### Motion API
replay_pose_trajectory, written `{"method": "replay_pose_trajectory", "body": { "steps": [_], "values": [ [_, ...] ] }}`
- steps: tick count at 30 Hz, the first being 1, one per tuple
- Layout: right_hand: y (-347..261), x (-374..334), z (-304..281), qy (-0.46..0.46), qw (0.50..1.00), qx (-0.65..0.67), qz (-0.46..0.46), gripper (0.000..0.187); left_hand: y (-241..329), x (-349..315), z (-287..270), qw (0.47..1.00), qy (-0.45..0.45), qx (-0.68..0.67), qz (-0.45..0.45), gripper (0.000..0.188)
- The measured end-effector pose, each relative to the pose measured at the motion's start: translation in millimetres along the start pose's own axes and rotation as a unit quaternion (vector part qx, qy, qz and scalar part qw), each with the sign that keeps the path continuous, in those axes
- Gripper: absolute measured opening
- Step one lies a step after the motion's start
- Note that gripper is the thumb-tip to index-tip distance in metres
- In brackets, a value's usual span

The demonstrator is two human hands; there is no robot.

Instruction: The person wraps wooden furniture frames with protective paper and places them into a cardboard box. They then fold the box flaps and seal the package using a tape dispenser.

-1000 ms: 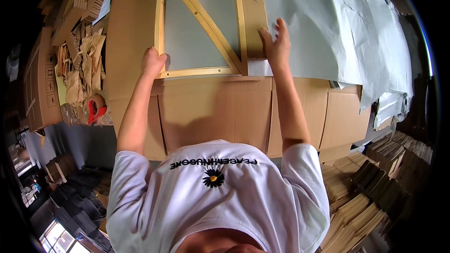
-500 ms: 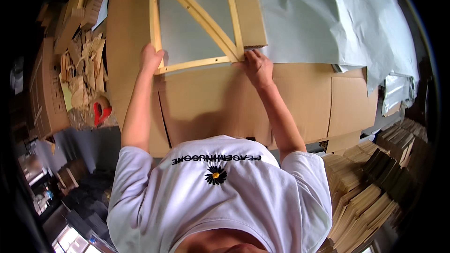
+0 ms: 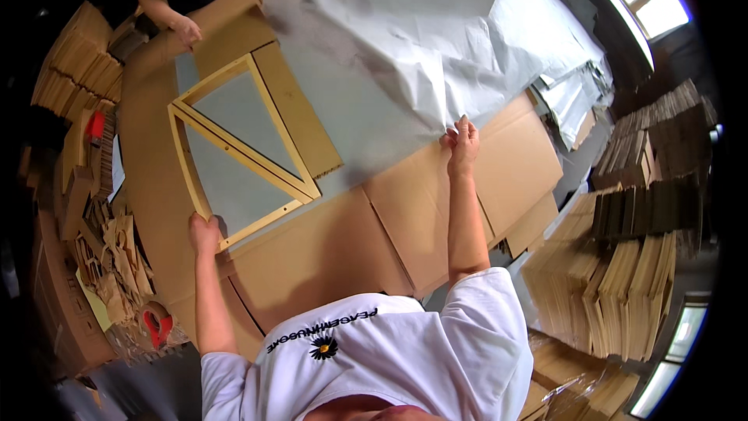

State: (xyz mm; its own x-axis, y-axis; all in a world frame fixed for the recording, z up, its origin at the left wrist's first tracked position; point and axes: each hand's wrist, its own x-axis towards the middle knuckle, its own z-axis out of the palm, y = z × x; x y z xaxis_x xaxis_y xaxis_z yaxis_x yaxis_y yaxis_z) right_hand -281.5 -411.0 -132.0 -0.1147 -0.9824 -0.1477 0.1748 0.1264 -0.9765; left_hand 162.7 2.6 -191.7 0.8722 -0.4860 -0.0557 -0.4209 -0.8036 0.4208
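Note:
A rectangular wooden frame point(image 3: 236, 153) with a diagonal brace lies on the left part of the work surface, grey sheet showing through its openings. Its near left corner is held by my left hand point(image 3: 205, 234), fingers closed round the wood. Farther right, my right hand point(image 3: 463, 144) pinches the near edge of a thin silver-grey sheet point(image 3: 421, 70), which is wrinkled and lifted there. Along the frame's right side lies a brown cardboard strip point(image 3: 300, 121), apart from both hands.
Flat brown cardboard point(image 3: 319, 261) covers the surface. Across the table is another person's hand point(image 3: 185, 30). At the left lie paper scraps point(image 3: 117, 249) and a tape roll with a red part point(image 3: 158, 326). Stacked cardboard pieces point(image 3: 615, 288) stand at the right.
My right hand has left the frame's near right corner and moved right to the sheet's edge. My left hand stays on the frame. The view has turned, bringing another person's hand in.

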Motion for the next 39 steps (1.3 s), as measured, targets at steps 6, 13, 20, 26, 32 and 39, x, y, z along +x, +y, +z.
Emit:
{"method": "replay_pose_trajectory", "body": {
  "steps": [6, 13, 20, 26, 32, 39],
  "values": [
    [-25.2, -18.9, 72.5, -0.376, 0.918, 0.107, 0.065, 0.070, 20.2, -8.5, -31.5, 0.992, 0.073, -0.106, -0.002, 0.046],
    [-35.8, -149.7, 166.3, -0.588, 0.801, 0.092, 0.062, 0.078, 41.4, -24.4, -89.9, 0.690, 0.043, -0.715, -0.105, 0.088],
    [-50.2, -175.1, 244.9, -0.459, 0.881, 0.090, 0.069, 0.038, 128.3, -83.9, -110.7, 0.973, 0.164, -0.125, 0.104, 0.109],
    [-132.0, -197.2, 305.4, -0.498, 0.858, 0.076, 0.094, 0.043, 83.4, -49.7, -80.8, 0.966, 0.203, -0.149, -0.065, 0.118],
    [-299.5, -137.6, 317.2, -0.452, 0.849, 0.173, -0.214, 0.053, 66.0, -66.9, -54.6, 0.971, 0.193, -0.112, -0.086, 0.118],
    [-175.8, 116.6, 76.3, 0.043, 0.648, -0.451, -0.612, 0.030, 95.6, -44.2, -103.4, 0.928, 0.355, -0.109, -0.007, 0.093]
  ]
}}
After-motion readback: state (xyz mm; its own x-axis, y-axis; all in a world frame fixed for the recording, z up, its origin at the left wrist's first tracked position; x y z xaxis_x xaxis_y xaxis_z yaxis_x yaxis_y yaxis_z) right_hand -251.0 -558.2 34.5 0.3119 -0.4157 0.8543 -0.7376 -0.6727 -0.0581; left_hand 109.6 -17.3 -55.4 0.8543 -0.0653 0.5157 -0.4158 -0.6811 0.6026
